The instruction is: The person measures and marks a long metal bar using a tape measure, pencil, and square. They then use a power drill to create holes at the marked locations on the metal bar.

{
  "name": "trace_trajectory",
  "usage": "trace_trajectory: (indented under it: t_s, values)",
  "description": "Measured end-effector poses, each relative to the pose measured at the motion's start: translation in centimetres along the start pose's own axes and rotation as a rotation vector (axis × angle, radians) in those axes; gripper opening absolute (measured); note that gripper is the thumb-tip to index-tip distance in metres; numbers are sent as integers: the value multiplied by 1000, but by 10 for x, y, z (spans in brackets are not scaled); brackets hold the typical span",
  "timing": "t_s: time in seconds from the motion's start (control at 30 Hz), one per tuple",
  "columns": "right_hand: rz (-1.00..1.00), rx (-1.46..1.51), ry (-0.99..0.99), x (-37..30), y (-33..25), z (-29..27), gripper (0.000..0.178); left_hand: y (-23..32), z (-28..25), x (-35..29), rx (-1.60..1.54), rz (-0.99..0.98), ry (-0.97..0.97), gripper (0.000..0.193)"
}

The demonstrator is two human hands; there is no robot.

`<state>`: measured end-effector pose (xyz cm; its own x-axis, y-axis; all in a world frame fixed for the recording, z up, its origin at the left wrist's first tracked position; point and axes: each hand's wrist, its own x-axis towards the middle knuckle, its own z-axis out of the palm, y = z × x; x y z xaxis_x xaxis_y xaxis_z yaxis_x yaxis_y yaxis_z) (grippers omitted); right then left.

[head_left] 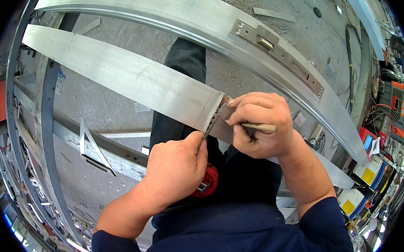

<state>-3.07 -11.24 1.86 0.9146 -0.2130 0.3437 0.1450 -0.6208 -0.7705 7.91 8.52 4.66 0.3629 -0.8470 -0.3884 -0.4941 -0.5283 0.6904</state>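
- Head view: the right hand (260,124) is closed round a wooden-handled tool (258,127), worked across the cut end of a flat aluminium bar (128,77).
- The left hand (177,167), closed, steadies the bar's edge.
- Judgement: keep strokes level, bar pinned.
- The bar is bright and brushed, running far-left from centre.

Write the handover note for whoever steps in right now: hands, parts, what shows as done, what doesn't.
Left hand: fingertips pinched at the cut end of the flat aluminium bar.
Right hand: closed on a wooden-handled tool, its tip at the same edge.
Long profile with lock plate lies beyond, untouched.
Red tape measure at the waist.
Done: bar end shows scribed lines.
Left: cannot tell how far the edge work has got.
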Motion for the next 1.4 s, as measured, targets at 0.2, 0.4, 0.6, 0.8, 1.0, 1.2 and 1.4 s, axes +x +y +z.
trace_trajectory:
  t_s: [0.2,0.4,0.6,0.8,1.0,1.2,1.4]
  values:
    - [40,61,38,-3,1,3,14,1,1,0,-55,-40,20,17]
    - [11,21,52,1,0,5,15,1,0,0,-50,-32,21,16]
    - [-4,-4,59,1,0,7,15,0,0,0,-48,-29,18,15]
    - [68,61,58,-5,0,-1,13,0,0,-1,-27,-26,12,19]
    - [168,237,184,-8,-13,-20,15,1,2,-2,-193,-46,43,18]
    - [271,314,339,-72,-31,-90,10,28,17,-3,-349,-4,-113,22]
    - [596,387,579,-159,-41,-112,11,70,77,4,-453,-5,-304,27]
